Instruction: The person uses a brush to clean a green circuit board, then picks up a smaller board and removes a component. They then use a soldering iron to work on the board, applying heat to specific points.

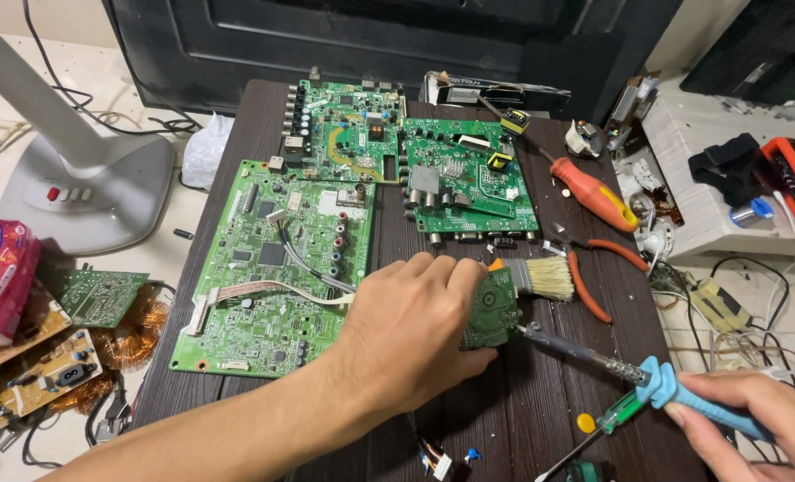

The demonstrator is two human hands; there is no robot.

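Observation:
My left hand (413, 332) grips a small green circuit board (493, 308) and holds it tilted over the dark wooden table (540, 402). My right hand (754, 424) holds a soldering iron with a light blue handle (683, 393). Its metal tip (527, 330) touches the lower right edge of the small board. A small paintbrush (545, 277) lies just behind the board.
Three large green circuit boards (273, 268) (344, 125) (469, 183) cover the table's left and far parts. An orange-handled screwdriver (594, 195) and orange pliers (594, 268) lie to the right. A green screwdriver (607, 419) rests near the front edge. Clutter and wires surround the table.

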